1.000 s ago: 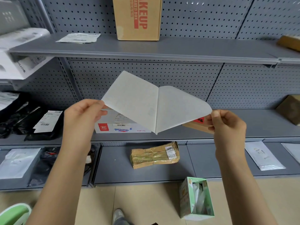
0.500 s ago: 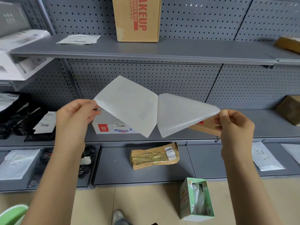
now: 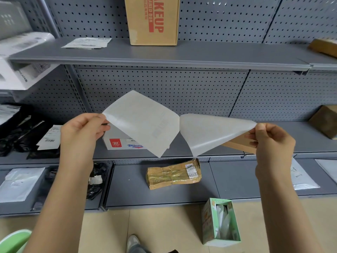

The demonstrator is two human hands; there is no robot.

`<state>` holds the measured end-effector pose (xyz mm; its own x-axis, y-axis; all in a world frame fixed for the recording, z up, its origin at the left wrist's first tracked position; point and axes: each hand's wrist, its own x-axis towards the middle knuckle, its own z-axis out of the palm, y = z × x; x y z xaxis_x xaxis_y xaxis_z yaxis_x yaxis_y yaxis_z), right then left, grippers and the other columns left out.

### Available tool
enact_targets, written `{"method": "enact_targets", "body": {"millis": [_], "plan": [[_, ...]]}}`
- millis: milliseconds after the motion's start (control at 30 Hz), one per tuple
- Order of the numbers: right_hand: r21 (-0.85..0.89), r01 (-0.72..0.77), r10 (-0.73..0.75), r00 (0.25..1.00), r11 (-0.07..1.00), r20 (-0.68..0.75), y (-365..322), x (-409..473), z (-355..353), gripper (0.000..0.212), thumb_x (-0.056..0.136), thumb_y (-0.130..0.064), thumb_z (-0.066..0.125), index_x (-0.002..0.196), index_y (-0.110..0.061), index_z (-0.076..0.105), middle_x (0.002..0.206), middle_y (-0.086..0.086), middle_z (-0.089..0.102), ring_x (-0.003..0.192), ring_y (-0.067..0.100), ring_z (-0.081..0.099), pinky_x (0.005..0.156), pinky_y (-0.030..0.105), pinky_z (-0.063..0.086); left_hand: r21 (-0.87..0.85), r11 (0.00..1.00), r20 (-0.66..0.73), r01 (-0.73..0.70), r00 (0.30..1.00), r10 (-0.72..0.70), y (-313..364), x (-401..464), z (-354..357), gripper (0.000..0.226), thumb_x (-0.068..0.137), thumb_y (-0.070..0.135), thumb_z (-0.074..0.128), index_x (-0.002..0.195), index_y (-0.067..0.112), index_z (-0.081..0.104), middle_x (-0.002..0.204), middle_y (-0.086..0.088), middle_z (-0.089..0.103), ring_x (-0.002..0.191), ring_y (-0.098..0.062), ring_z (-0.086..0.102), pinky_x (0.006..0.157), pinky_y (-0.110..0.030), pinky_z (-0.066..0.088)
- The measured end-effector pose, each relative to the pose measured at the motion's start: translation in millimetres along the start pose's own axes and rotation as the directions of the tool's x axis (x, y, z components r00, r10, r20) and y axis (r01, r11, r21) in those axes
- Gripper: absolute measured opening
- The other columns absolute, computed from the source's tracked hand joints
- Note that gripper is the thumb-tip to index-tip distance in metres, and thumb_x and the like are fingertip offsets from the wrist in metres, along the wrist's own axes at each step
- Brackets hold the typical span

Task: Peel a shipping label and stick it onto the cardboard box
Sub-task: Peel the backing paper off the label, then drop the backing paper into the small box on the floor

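Now the hands (image 3: 85,133) have pulled label (image 3: 144,123) and backing (image 3: 213,132) nearly apart.

A white box with a red logo (image 3: 125,143) is sitting on the middle shelf (image 3: 300,141), in the centre of the frame. Below it, a taped brown parcel (image 3: 174,174) is lying on the lowest shelf. At the lower right, a green carton (image 3: 221,222) is standing on the floor. At the left, black bags (image 3: 16,132) are lying with a paper slip (image 3: 50,137) on them. Loose papers (image 3: 87,42) are lying at the upper left.
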<state>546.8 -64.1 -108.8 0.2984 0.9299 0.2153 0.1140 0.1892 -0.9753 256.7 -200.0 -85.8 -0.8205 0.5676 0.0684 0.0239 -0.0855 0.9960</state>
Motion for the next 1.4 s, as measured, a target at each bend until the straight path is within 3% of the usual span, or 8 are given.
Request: {"method": "enact_targets", "body": {"millis": [133,333,467,700,933,1067,1267,1400], "plan": [[-0.007,-0.007,0.007,1.0,1.0,-0.009,3.4,4.0,-5.0,0.023,0.088,-0.016,0.05,0.068,-0.02,0.061,0.048,-0.015,0.063,0.049,0.003,0.051,0.058,0.019,0.044,0.014,1.0,0.005,0.009,1.0,-0.009,-3.2,1.0,3.8,0.019,0.089,0.013,0.057,0.073,0.02,0.064,0.078,0.0,0.066,0.07,-0.006,0.064,0.075,-0.018,0.051],[-0.021,-0.011,0.01,0.999,1.0,-0.052,8.1,8.9,-11.7,0.023,0.088,-0.018,0.05,0.067,-0.019,0.062,0.067,0.002,0.064,0.064,0.017,0.053,0.067,0.03,0.045,0.026,0.999,0.015,0.023,1.0,-0.024,-7.2,2.5,12.3,0.017,0.088,0.013,0.057,0.074,0.02,0.065,0.081,-0.002,0.067,0.076,-0.012,0.065,0.086,-0.025,0.051],[-0.011,-0.019,0.018,0.998,1.0,-0.062,11.4,13.1,-19.6,0.024,0.088,-0.016,0.05,0.067,-0.019,0.061,0.064,0.002,0.063,0.062,0.017,0.052,0.052,0.02,0.045,0.042,0.999,0.039,0.023,0.999,-0.024,-10.5,3.8,20.0,0.018,0.088,0.014,0.057,0.073,0.021,0.064,0.082,-0.002,0.068,0.076,-0.011,0.065,0.088,-0.027,0.051],[0.023,-0.013,0.015,0.998,1.0,-0.064,18.4,18.5,-29.9,0.022,0.087,-0.014,0.05,0.068,-0.016,0.06,0.049,-0.015,0.063,0.05,0.0,0.06,0.052,0.012,0.045,0.058,0.998,0.077,0.006,0.997,-0.01,-14.2,3.0,29.6,0.02,0.087,0.014,0.056,0.071,0.023,0.065,0.078,0.0,0.067,0.074,-0.01,0.065,0.09,-0.032,0.049],[-0.029,-0.031,0.029,0.997,0.999,-0.075,32.6,15.1,-38.8,0.027,0.088,-0.014,0.046,0.065,-0.02,0.058,0.048,-0.018,0.063,0.05,-0.001,0.06,0.051,0.013,0.045,0.05,0.998,0.167,0.031,0.985,-0.039,-26.5,2.5,47.1,0.024,0.086,0.014,0.058,0.065,0.022,0.065,0.058,0.011,0.067,0.066,-0.006,0.063,0.081,-0.023,0.05],[-0.063,-0.088,0.08,0.99,0.994,-0.112,47.6,7.4,-49.3,0.028,0.09,-0.011,0.042,0.067,-0.019,0.055,0.058,-0.006,0.062,0.051,-0.002,0.06,0.05,0.011,0.045,0.081,0.995,0.241,0.055,0.968,-0.072,-38.5,-0.2,68.0,0.021,0.087,0.012,0.058,0.068,0.021,0.064,0.061,0.008,0.067,0.067,-0.009,0.063,0.075,-0.019,0.051],[-0.175,-0.175,0.144,0.974,0.969,-0.177,70.1,-8.3,-69.5,0.028,0.09,-0.012,0.04,0.067,-0.018,0.054,0.066,0.001,0.06,0.065,0.015,0.062,0.062,0.027,0.048,0.145,0.986,0.389,0.078,0.912,-0.13,-58.9,-6.8,107.2,0.02,0.087,0.013,0.056,0.069,0.019,0.063,0.059,0.01,0.067,0.073,-0.016,0.064,0.078,-0.023,0.049],[-0.172,-0.246,0.204,0.952,0.954,-0.229,86.4,-17.2,-83.2,0.024,0.089,-0.008,0.039,0.07,-0.014,0.052,0.066,0.003,0.059,0.054,0.002,0.06,0.055,0.017,0.048,0.177,0.982,0.501,0.063,0.853,-0.145,-71.9,-15.0,135.3,0.02,0.086,0.012,0.057,0.068,0.019,0.063,0.053,0.014,0.065,0.07,-0.014,0.065,0.073,-0.021,0.05]]}}
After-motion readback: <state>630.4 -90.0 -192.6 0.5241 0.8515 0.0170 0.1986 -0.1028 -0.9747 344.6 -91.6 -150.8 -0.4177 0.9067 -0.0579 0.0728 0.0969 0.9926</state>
